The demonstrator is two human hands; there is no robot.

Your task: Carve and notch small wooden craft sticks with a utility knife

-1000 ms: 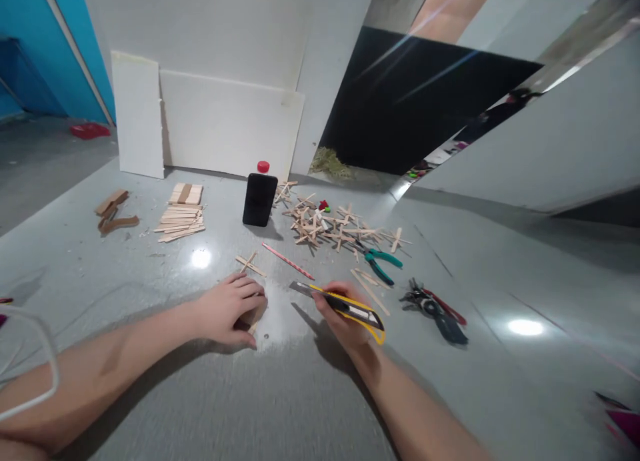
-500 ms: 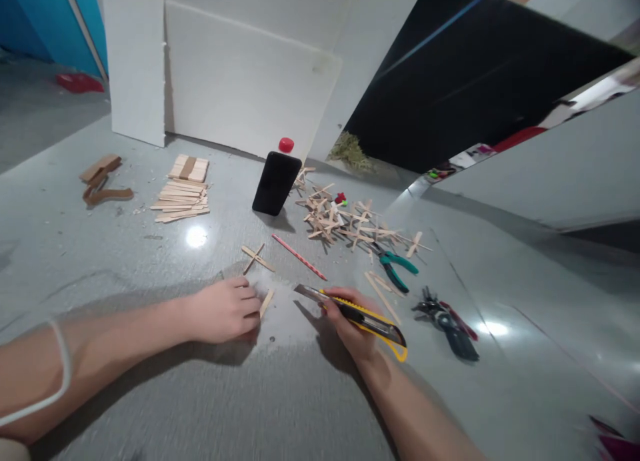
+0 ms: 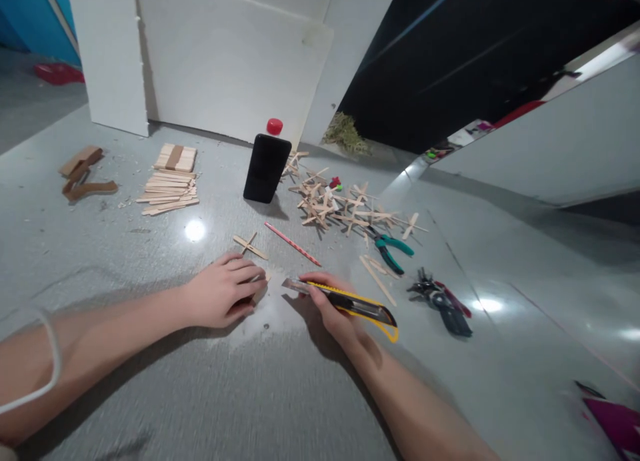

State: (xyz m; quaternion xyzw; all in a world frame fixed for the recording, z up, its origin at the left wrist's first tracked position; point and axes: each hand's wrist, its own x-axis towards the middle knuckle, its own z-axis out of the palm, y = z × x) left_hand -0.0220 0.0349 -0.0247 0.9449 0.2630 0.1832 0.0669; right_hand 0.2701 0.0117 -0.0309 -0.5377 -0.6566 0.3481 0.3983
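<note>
My right hand (image 3: 333, 307) grips a yellow and black utility knife (image 3: 360, 305), its blade out and pointing left toward my other hand. My left hand (image 3: 233, 291) rests low on the grey surface with bent fingers closed over a wooden craft stick (image 3: 268, 278); most of the stick is hidden, only its tip showing. Just beyond these fingers lies a small cross of craft sticks (image 3: 251, 246). A red patterned pencil (image 3: 293, 243) lies between the cross and the heap of joined sticks (image 3: 320, 204).
A black phone (image 3: 267, 169) stands upright before a red-capped item (image 3: 275, 126). Craft sticks (image 3: 170, 191) are stacked at left near brown strips (image 3: 90, 189). Green-handled pliers (image 3: 390, 251), loose sticks (image 3: 377, 279) and a dark tool (image 3: 443, 304) lie at right. White boards (image 3: 225, 61) stand behind.
My left hand has shifted over the craft stick, covering more of it. The knife has stayed in my right hand, at a similar angle. The whole view has shifted slightly.
</note>
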